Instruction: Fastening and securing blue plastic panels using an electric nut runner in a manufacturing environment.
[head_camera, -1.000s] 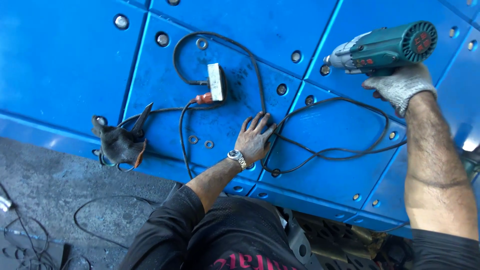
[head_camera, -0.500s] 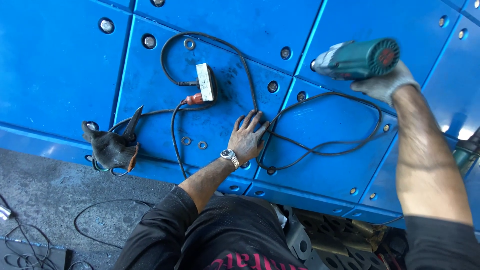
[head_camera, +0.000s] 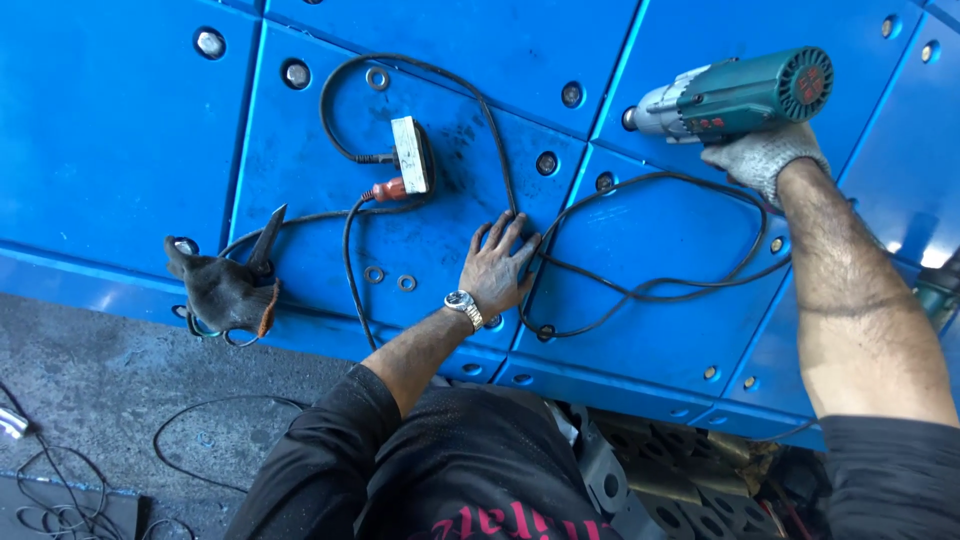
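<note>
**Wrench at the bolt, left hand braced**

While the gloved right hand keeps its fingers clamped on the green impact wrench, nose at a panel bolt, I log the left hand flat, fingers spread, beside the black cord. Judged step: driving bolts; next needs square seating.

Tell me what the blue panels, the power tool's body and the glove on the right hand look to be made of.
Blue panels: likely painted metal, glossy with glare and scuffed dark patches. Power tool: teal body looks like moulded plastic with a ribbed vent; its silver nose looks like bare metal. Glove on the right hand: knitted fabric, greyish-white, with a visible weave. The left hand is bare and lies flat on the panel.
</note>
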